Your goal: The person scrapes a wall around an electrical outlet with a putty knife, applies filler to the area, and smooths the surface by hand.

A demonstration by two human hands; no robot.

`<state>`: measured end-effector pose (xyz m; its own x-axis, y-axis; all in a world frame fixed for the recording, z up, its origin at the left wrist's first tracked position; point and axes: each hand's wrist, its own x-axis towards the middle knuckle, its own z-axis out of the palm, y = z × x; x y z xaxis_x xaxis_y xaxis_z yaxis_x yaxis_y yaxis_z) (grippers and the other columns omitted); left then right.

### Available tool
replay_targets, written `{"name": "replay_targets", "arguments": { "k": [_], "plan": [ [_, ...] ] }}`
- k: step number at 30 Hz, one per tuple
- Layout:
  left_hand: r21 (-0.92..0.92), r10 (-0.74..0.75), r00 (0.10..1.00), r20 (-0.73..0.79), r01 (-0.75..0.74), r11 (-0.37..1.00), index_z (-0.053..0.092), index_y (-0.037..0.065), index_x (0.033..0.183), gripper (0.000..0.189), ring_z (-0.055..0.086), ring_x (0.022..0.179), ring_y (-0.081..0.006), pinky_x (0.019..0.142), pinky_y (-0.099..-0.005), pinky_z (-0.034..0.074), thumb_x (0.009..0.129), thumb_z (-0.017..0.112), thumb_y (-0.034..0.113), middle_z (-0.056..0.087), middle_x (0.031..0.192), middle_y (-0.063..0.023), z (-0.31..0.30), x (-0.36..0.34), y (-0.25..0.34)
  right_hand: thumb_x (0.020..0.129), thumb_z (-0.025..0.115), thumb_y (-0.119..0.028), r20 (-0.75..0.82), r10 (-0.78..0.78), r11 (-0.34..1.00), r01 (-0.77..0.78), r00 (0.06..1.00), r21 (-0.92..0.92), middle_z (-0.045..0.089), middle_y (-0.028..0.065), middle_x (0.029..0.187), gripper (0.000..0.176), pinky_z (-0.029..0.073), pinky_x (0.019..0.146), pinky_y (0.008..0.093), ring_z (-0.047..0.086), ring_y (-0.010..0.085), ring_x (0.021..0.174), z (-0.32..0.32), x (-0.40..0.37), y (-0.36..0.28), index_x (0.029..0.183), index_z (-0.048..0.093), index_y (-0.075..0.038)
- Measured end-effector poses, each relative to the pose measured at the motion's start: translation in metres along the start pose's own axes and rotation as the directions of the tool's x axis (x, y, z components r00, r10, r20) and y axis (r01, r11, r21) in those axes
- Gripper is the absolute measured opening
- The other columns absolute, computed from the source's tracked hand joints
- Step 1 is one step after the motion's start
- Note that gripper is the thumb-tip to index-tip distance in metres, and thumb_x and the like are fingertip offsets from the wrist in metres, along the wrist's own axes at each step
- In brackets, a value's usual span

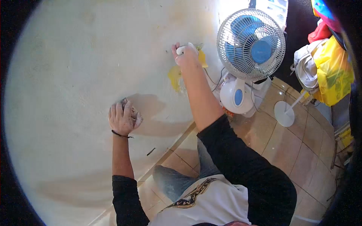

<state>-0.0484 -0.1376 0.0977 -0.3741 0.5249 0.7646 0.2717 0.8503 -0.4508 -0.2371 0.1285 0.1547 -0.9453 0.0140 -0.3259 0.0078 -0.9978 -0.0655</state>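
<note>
My right hand (187, 56) is closed round a white object with a rounded end (181, 50), close against a broad pale surface (75, 75). The kind of object cannot be made out, since the fingers cover most of it. Yellow patches (174, 78) show on the surface beside and below that hand. Lower and to the left, my left hand (121, 117) is dusted with whitish powder and curled over a dark, crumpled lump (133, 115). A dark band circles its wrist.
A white fan with blue blades (250, 45) stands right of my right arm, its cord trailing beside it. Beige floor tiles (286, 150) run along the pale surface's lower edge. Farther right are a white round-based stand (284, 113) and a yellow bag (332, 71). A small dark strip (151, 151) lies near the edge.
</note>
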Motion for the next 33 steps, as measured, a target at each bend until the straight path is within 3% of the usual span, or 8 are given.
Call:
{"name": "replay_targets", "arguments": {
  "k": [8,12,18,20,24,26,27,33],
  "plan": [
    [0.034,0.000,1.000,0.015,-0.001,0.999,0.062,0.007,0.109,0.049,0.056,0.089,-0.0335,0.074,-0.0440,0.046,0.070,0.069,0.036,0.058,0.107,-0.0169,0.000,0.000,-0.001,0.102,0.046,-0.019,-0.028,0.107,0.983,-0.102,0.994,0.152,0.051,0.0126,0.108,0.021,0.058,0.078,0.0437,0.058,0.0248,0.086,-0.042,0.019,-0.029,0.120,0.043,-0.007],
    [-0.008,-0.019,1.000,0.007,0.019,1.000,0.062,0.008,0.109,0.050,0.056,0.089,-0.0328,0.074,-0.0439,0.047,0.068,0.071,0.036,0.058,0.106,-0.0158,0.000,0.002,-0.001,0.101,0.050,-0.023,0.160,-0.008,0.863,0.088,0.987,-0.498,0.051,0.0082,0.091,0.015,0.053,0.060,0.0367,0.057,0.0206,0.076,-0.079,-0.029,-0.041,0.107,0.052,-0.008],
    [-0.018,-0.016,0.999,-0.029,0.016,1.000,0.063,0.009,0.107,0.047,0.057,0.087,-0.0319,0.073,-0.0439,0.047,0.070,0.068,0.038,0.059,0.102,-0.0152,0.006,-0.005,-0.005,0.101,0.049,-0.020,0.539,-0.280,0.378,0.607,0.795,-0.699,0.052,-0.0003,0.083,0.022,0.042,0.052,0.0290,0.053,0.0106,0.063,-0.209,-0.078,-0.083,0.115,0.055,-0.004],
    [-0.019,-0.008,1.000,-0.013,0.008,1.000,0.062,0.009,0.107,0.047,0.057,0.086,-0.0322,0.072,-0.0442,0.047,0.071,0.067,0.038,0.060,0.101,-0.0152,0.003,-0.005,-0.004,0.101,0.047,-0.017,0.673,-0.279,-0.293,0.606,0.685,-0.739,0.048,-0.0034,0.083,0.020,0.041,0.055,0.0245,0.049,0.0048,0.066,-0.324,-0.032,-0.103,0.114,0.056,-0.005],
    [0.015,0.001,1.000,-0.007,-0.001,1.000,0.063,0.008,0.105,0.045,0.057,0.085,-0.0332,0.071,-0.0445,0.047,0.073,0.066,0.039,0.060,0.102,-0.0156,0.003,-0.005,-0.001,0.099,0.048,-0.016,0.180,-0.246,0.337,0.258,0.952,-0.905,0.053,0.0032,0.085,0.020,0.044,0.066,0.0262,0.053,0.0121,0.073,-0.346,-0.059,-0.065,0.109,0.057,-0.002],
    [0.027,0.023,1.000,-0.007,-0.023,0.999,0.063,0.008,0.105,0.045,0.057,0.084,-0.0337,0.071,-0.0446,0.047,0.073,0.066,0.040,0.060,0.102,-0.0160,0.004,-0.001,-0.002,0.097,0.051,-0.019,0.123,-0.215,0.306,0.186,0.969,-0.934,0.058,0.0129,0.086,0.020,0.046,0.071,0.0355,0.058,0.0244,0.078,-0.377,-0.017,-0.045,0.104,0.055,0.000],
    [0.039,0.034,0.999,-0.004,-0.033,0.999,0.063,0.008,0.105,0.046,0.056,0.083,-0.0332,0.070,-0.0443,0.047,0.074,0.065,0.041,0.059,0.098,-0.0154,0.003,0.000,-0.002,0.095,0.054,-0.022,0.275,-0.263,-0.029,0.278,0.925,-0.960,0.060,0.0224,0.091,0.026,0.046,0.075,0.0457,0.060,0.0390,0.085,-0.399,0.015,-0.047,0.108,0.053,0.000],
    [0.124,0.071,0.997,0.004,-0.071,0.990,0.064,0.007,0.103,0.047,0.054,0.079,-0.0345,0.068,-0.0460,0.045,0.076,0.061,0.046,0.056,0.091,-0.0170,0.004,0.004,0.002,0.093,0.057,-0.023,0.593,-0.285,-0.245,0.541,0.753,-0.805,0.062,0.0283,0.100,0.031,0.045,0.080,0.0521,0.058,0.0462,0.101,-0.334,0.049,-0.075,0.114,0.051,-0.002]
  ]
}}
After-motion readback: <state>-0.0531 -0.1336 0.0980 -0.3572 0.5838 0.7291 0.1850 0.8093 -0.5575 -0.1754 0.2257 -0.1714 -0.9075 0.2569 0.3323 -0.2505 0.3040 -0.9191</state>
